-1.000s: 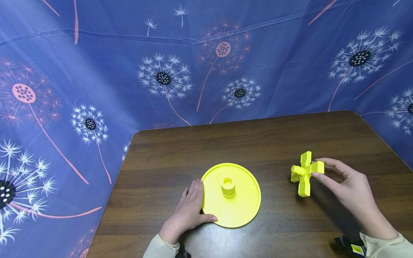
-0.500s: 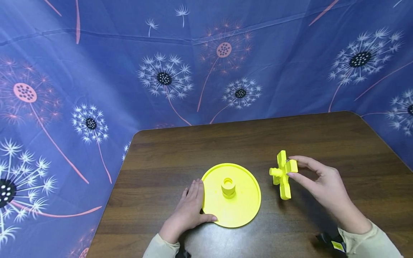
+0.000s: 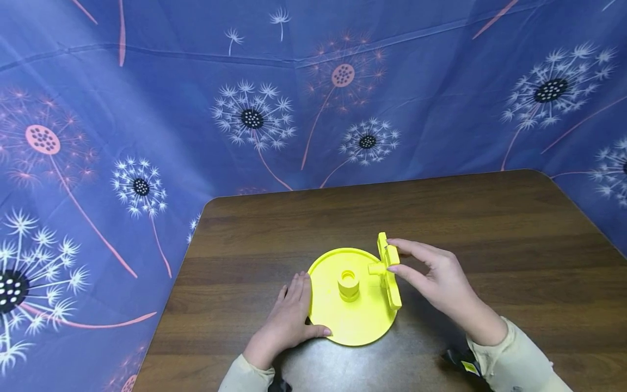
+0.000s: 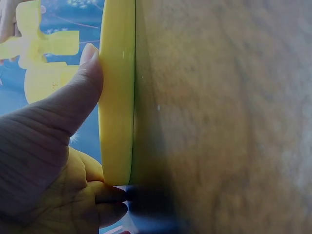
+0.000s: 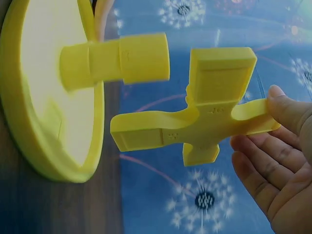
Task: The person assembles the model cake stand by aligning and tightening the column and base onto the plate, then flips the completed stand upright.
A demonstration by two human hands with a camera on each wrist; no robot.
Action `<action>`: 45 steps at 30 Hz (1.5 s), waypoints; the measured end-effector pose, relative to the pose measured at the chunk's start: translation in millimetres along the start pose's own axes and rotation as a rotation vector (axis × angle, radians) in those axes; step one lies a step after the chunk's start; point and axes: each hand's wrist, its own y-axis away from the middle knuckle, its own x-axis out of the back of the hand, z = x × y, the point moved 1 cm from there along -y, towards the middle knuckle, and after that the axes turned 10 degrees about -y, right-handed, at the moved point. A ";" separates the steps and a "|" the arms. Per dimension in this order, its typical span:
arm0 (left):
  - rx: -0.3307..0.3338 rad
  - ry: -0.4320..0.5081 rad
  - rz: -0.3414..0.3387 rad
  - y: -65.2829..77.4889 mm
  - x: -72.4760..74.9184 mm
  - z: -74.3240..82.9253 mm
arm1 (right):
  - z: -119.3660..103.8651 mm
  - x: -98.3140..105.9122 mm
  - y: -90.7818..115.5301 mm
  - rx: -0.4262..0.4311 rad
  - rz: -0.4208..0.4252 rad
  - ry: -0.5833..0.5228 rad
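Note:
A round yellow base [image 3: 325, 321] with a raised rim and a hollow upright post [image 3: 349, 288] lies on the table. My left hand [image 3: 289, 318] rests at the base's left edge, its fingers straight along the rim and the thumb [image 4: 90, 63] touching the near rim. My right hand [image 3: 436, 277] pinches one arm of a yellow cross-shaped piece [image 3: 391, 283] between thumb and fingers. This piece has four blocky arms and a short peg [image 3: 376, 269] that points left toward the post. It is held on edge above the base's right side, apart from the post [image 5: 146, 58].
Under everything is a dark brown wooden table [image 3: 274, 228] with rounded far corners. A blue cloth [image 3: 171, 109] printed with dandelions hangs behind it and at both sides. Below the right wrist shows a black strap [image 3: 458, 359] with a yellow label.
My right hand has carried the cross-shaped piece left, from the right of the table to above the base's right edge, turning it more edge-on. The left hand and base stay put.

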 end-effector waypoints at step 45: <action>-0.036 -0.037 0.049 2.0 0.6 0.6 | -17.4 -91.0 -16.1 0.472 -0.389 0.366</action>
